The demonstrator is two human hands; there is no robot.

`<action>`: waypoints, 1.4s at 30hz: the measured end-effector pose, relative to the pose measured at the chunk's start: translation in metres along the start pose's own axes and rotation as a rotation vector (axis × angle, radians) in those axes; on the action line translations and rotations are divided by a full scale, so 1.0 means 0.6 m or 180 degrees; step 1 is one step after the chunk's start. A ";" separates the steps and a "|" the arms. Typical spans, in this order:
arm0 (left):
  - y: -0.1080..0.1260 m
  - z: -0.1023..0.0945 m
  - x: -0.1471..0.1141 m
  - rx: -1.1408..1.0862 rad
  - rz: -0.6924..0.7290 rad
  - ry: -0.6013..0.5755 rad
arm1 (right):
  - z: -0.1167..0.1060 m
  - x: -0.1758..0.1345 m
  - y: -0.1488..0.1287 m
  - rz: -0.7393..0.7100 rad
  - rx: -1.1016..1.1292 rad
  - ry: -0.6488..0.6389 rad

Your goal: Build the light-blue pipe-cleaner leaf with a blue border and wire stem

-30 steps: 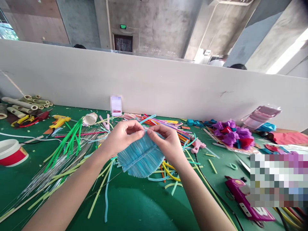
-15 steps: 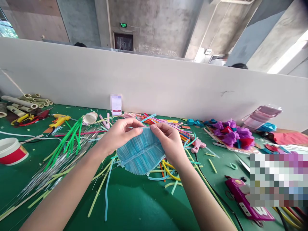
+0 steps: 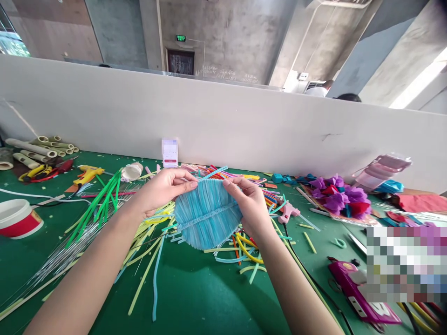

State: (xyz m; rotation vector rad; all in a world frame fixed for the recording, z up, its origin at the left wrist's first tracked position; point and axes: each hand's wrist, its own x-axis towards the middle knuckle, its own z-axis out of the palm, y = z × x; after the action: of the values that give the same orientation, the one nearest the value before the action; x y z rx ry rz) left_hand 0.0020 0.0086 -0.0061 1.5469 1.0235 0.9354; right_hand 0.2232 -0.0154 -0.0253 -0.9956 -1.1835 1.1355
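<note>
Between my two hands hangs a blue leaf point(image 3: 207, 216), which looks made of fuzzy pipe cleaners laid side by side, with a raised midrib across it. My left hand point(image 3: 171, 190) pinches its upper left edge between thumb and forefinger. On the upper right edge, my right hand point(image 3: 252, 204) pinches it the same way, its other fingers curled behind. A thin wire seems to run out from the leaf's left end. Below and behind lie loose yellow-green and light blue pipe cleaners point(image 3: 154, 279).
On the left are green stems point(image 3: 104, 204), thin wires, a yellow glue gun point(image 3: 87, 175) and a paper cup point(image 3: 19, 218). To the right are a pink glue gun point(image 3: 288, 211), purple flowers point(image 3: 335, 197) and a magenta power strip point(image 3: 363, 291). A white partition point(image 3: 244, 125) stands behind.
My left hand has shifted left along the leaf's edge, away from my right hand. The leaf now faces me more fully, its top edge showing wider. Both hands still pinch it.
</note>
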 end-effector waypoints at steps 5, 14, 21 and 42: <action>-0.002 0.006 0.004 -0.0049 -0.0018 0.0006 | -0.001 0.002 0.007 -0.0187 -0.0194 0.0067; -0.004 0.001 0.003 -0.0116 0.0013 0.0071 | 0.002 -0.003 -0.007 -0.0050 -0.0056 0.0034; 0.003 0.004 -0.001 0.0102 0.0249 0.0168 | -0.001 -0.001 -0.002 -0.0072 -0.0113 0.0026; 0.007 0.050 -0.008 0.0785 0.0629 -0.0048 | 0.026 -0.012 0.006 -0.0443 -0.0965 -0.0287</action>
State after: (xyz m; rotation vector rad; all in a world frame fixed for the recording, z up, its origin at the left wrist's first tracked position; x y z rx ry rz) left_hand 0.0289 -0.0064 -0.0076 1.8850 1.0179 0.9570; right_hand 0.2074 -0.0216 -0.0280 -1.0788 -1.5054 0.9155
